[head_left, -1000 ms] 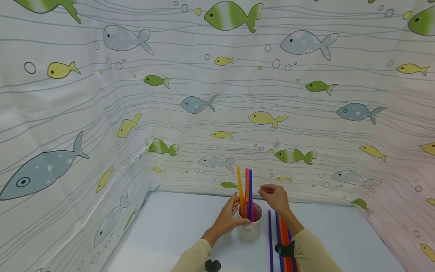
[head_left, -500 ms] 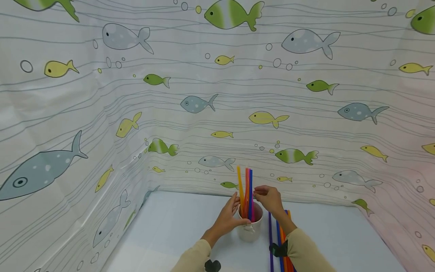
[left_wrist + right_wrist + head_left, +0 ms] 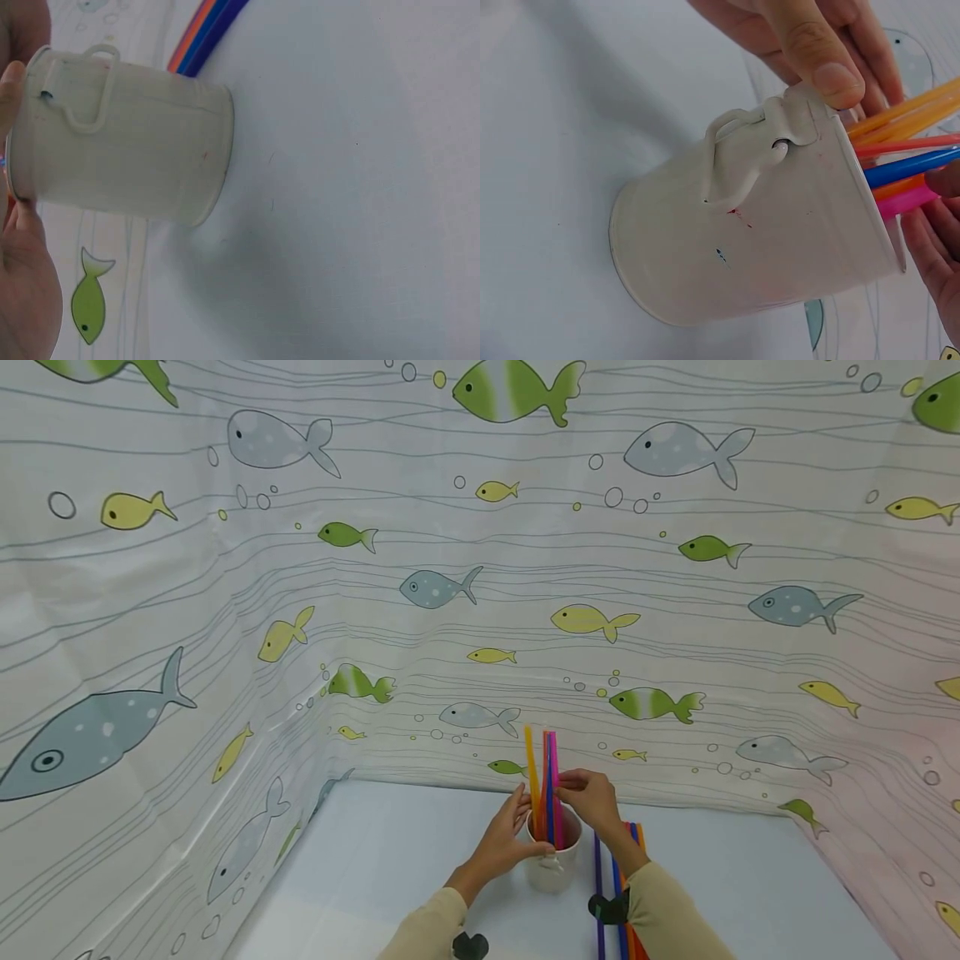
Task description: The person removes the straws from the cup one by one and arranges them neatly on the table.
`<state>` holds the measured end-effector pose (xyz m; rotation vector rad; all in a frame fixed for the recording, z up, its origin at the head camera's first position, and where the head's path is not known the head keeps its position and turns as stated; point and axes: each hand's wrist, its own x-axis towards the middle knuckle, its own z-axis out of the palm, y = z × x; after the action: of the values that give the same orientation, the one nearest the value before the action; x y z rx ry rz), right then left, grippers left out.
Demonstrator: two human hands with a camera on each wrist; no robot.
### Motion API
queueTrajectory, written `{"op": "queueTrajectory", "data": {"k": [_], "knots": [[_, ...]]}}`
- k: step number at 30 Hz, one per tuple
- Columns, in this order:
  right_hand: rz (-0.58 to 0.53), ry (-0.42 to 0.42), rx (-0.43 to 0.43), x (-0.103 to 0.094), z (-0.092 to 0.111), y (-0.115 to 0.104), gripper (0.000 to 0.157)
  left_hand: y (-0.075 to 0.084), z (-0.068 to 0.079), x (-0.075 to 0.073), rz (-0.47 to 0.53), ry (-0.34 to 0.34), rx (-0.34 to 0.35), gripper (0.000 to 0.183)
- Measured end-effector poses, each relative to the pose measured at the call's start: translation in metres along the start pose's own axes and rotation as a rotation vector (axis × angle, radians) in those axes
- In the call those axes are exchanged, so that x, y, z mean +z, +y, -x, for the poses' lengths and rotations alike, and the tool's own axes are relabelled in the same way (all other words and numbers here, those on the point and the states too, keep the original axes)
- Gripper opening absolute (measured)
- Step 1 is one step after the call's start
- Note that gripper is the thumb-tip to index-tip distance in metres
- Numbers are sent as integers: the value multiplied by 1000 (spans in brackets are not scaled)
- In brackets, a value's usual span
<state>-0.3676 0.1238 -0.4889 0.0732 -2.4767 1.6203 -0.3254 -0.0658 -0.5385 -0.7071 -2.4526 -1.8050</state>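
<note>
A small cream bucket stands upright on the white table, with several coloured straws leaning out of its top. My left hand holds the bucket by its rim; in the right wrist view its thumb presses the rim near the side handle. With its fingertips my right hand pinches a pink straw above the rim. Beside it in the bucket stand a blue straw, yellow straws and an orange-red straw. The straws' lower ends are hidden inside.
Right of the bucket, a purple straw lies on the white table. Next to it is a bundle of blue and orange straws, partly under the right forearm. A fish-patterned cloth hangs behind and at the sides.
My right hand has moved left to the straws and taken hold of the pink one, which now stands higher, in front of the blue. The left hand stays on the bucket.
</note>
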Motion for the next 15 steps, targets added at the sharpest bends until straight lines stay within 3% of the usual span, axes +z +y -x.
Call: {"op": "queueTrajectory", "data": {"k": [15], "knots": [[-50,6,2,2,3,0,25,-1,1,1,-13,2,16,104]]}}
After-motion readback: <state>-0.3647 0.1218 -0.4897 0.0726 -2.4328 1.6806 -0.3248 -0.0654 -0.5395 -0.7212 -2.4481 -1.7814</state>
